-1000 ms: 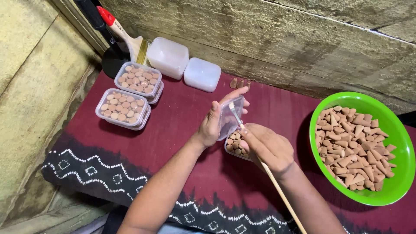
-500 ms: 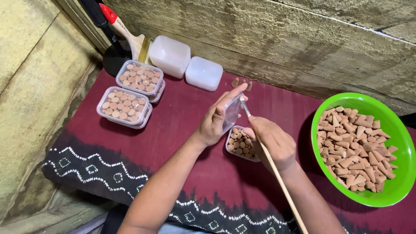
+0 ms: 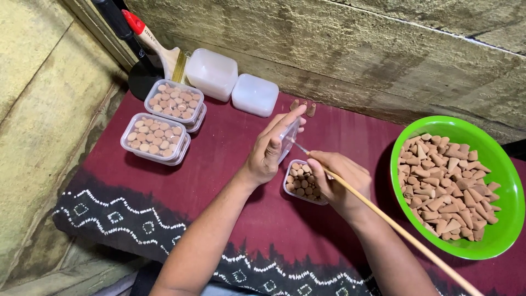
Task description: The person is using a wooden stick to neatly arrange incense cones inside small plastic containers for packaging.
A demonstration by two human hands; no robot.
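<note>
Head view: maroon cloth [image 3: 219, 164] is spread over the work surface. Green bowl [image 3: 507, 181] w/ brown cones is set at the right. Two filled clear boxes [image 3: 156, 138] are stacked far left, well apart. Small box of cones [image 3: 302, 182] is seen btwn the hands. Clear lid [image 3: 287, 141] is gripped upright by left hand [image 3: 268, 153], above that box. Thin brush [image 3: 383, 219] is pinched in right hand [image 3: 339, 181], tip touching the lid.
</note>
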